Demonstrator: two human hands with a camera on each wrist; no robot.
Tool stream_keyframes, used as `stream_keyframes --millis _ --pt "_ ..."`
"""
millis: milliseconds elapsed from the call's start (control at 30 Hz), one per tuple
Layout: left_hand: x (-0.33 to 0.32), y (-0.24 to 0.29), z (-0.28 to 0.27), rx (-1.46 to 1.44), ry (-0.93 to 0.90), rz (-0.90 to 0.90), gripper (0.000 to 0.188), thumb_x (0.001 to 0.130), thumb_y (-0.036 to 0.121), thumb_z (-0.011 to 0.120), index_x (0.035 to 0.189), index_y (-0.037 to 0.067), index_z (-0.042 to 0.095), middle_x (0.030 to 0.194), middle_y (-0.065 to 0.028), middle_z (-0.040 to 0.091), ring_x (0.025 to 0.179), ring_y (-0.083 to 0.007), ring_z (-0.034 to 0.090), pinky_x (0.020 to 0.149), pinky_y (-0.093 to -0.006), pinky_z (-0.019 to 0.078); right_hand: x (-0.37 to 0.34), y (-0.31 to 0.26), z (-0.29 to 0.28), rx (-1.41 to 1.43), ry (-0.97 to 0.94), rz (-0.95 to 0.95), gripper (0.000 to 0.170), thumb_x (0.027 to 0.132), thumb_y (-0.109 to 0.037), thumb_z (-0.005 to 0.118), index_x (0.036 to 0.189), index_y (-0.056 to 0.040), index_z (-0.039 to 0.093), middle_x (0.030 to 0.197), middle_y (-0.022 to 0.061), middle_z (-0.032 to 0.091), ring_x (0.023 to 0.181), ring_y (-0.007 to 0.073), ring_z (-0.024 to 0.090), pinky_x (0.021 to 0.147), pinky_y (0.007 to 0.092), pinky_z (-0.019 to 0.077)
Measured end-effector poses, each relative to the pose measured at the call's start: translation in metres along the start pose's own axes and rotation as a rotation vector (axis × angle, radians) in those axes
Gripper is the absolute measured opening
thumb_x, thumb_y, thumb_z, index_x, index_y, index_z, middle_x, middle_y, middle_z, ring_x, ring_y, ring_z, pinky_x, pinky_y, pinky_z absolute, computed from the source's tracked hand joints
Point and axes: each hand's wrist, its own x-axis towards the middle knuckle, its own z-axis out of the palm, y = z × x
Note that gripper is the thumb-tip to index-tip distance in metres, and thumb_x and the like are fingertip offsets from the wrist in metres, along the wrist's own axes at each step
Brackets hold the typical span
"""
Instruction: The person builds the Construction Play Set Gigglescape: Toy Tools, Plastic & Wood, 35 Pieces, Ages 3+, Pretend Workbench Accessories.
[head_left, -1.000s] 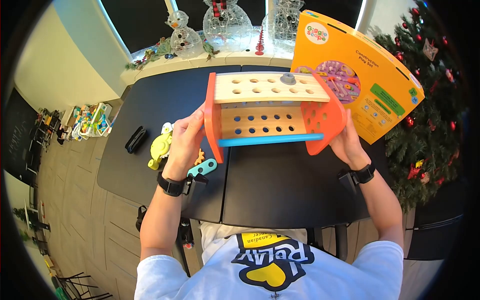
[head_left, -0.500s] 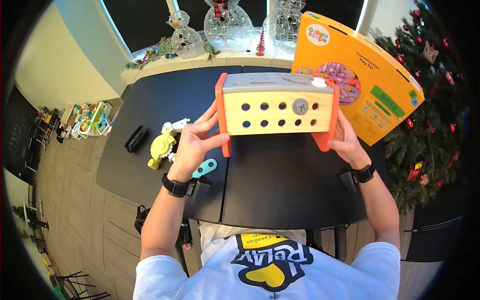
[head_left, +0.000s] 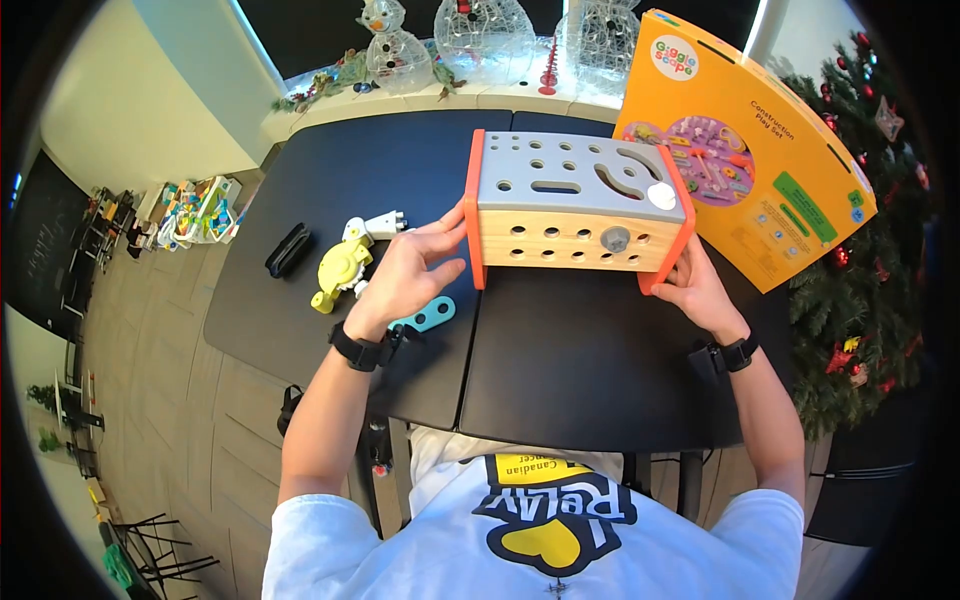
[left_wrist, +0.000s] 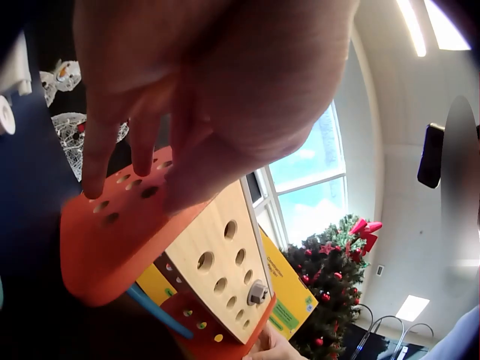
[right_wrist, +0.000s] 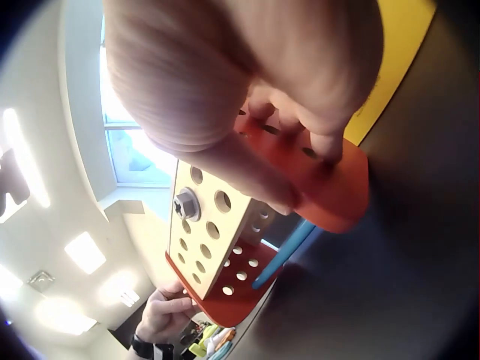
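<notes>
A wooden toy workbench sits between both hands, its grey slotted top facing up and its pale, holed side facing me. A grey bolt stands in that side, and a white round piece is on the top's right corner. My left hand holds the left orange-red end panel, fingertips on its outer face, thumb by the front edge. Around the right end panel, my right hand has its fingers outside and its thumb at the front edge. A blue rod joins the panels low down.
On the black table left of the workbench lie a yellow-green and white toy, a teal holed strip and a black case. An orange play-set box stands behind at right, near a decorated tree.
Both hands have turned the workbench: its open side faced me, then the holed side, and now its grey top shows fully. The head view has shifted slightly.
</notes>
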Motion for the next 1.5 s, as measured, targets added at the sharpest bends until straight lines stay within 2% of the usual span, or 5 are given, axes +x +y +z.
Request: stream_keyframes --millis 367,567,900,1267,1500 --pt "-0.016 0.006 -0.037 0.275 0.096 -0.134 0.039 0.092 -0.003 0.064 0.131 0.001 0.068 0.139 -0.0162 0.066 0.112 -0.0299 0.072 0.096 -0.0377 0.0558 -0.002 -0.038 0.018 -0.686 0.428 -0.412 0.083 0.089 0.000 0.069 0.162 -0.0064 0.030 0.149 0.0181 0.055 0.141 0.0323 0.053 0.111 0.0428 0.0469" --pt "-0.043 -0.030 -0.063 0.785 0.189 -0.150 0.021 0.087 0.009 0.074 0.106 0.001 0.078 0.098 -0.0188 0.076 0.093 -0.0388 0.071 0.085 -0.0438 0.0575 -0.007 -0.074 0.078 -0.890 0.343 -0.945 0.040 0.081 0.004 0.066 0.121 -0.0019 0.064 0.120 0.0193 0.066 0.110 0.0370 0.067 0.096 0.0423 0.0536" --pt "-0.057 -0.050 -0.047 1.111 0.069 -0.187 0.013 0.078 0.012 0.077 0.089 0.005 0.078 0.086 -0.0113 0.074 0.096 -0.0304 0.066 0.087 -0.0433 0.0486 0.055 -0.013 0.219 -0.992 -0.446 -0.618 0.037 0.091 -0.014 0.067 0.122 0.0058 0.063 0.115 0.0181 0.064 0.108 0.0339 0.066 0.092 0.0425 0.0570" --pt "-0.053 -0.043 -0.044 0.794 0.415 -0.113 0.022 0.078 0.011 0.076 0.096 -0.001 0.075 0.086 -0.0149 0.072 0.076 -0.0304 0.068 0.074 -0.0411 0.0545 0.101 0.002 0.292 -1.235 -0.407 -0.460 0.021 0.088 -0.014 0.068 0.103 0.0000 0.075 0.107 0.0196 0.068 0.110 0.0364 0.063 0.093 0.0485 0.0543" --pt "-0.058 -0.011 -0.049 0.554 0.612 -0.197 0.022 0.081 0.006 0.076 0.101 -0.002 0.073 0.079 -0.0071 0.070 0.067 -0.0128 0.062 0.064 -0.0289 0.0514 0.112 0.007 0.283 -1.036 -0.392 -0.407 0.022 0.088 -0.007 0.068 0.103 0.0088 0.068 0.111 0.0244 0.065 0.102 0.0403 0.067 0.089 0.0504 0.0574"
